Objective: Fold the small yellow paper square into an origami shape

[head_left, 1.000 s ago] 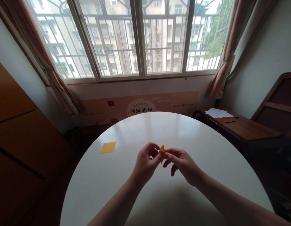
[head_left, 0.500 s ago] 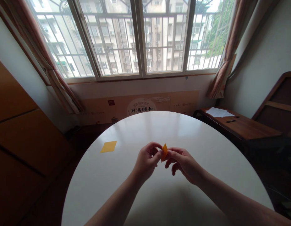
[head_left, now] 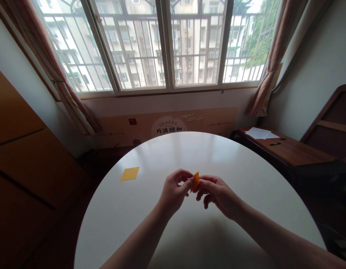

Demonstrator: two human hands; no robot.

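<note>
A small folded piece of orange paper [head_left: 195, 181] is held up above the white round table [head_left: 133, 224]. My left hand [head_left: 175, 190] pinches it from the left between thumb and index finger. From the other side, my right hand [head_left: 213, 190] grips its right edge with thumb and index finger, while the lower fingers hang loosely curled. The fingertips cover part of the folds. Flat on the table to the left lies a yellow-orange square of paper [head_left: 129, 174], apart from both hands.
Beyond the table's far edge stands a printed cardboard panel [head_left: 218, 121] below a barred window. At the right, a low wooden table [head_left: 299, 151] bears white paper sheets [head_left: 261, 133] and a small dark object [head_left: 275, 144]. An orange-brown cabinet [head_left: 18, 160] stands at the left.
The folded paper has tilted slightly between my fingers, its upper tip leaning a little further right. Both hands stay in nearly the same place.
</note>
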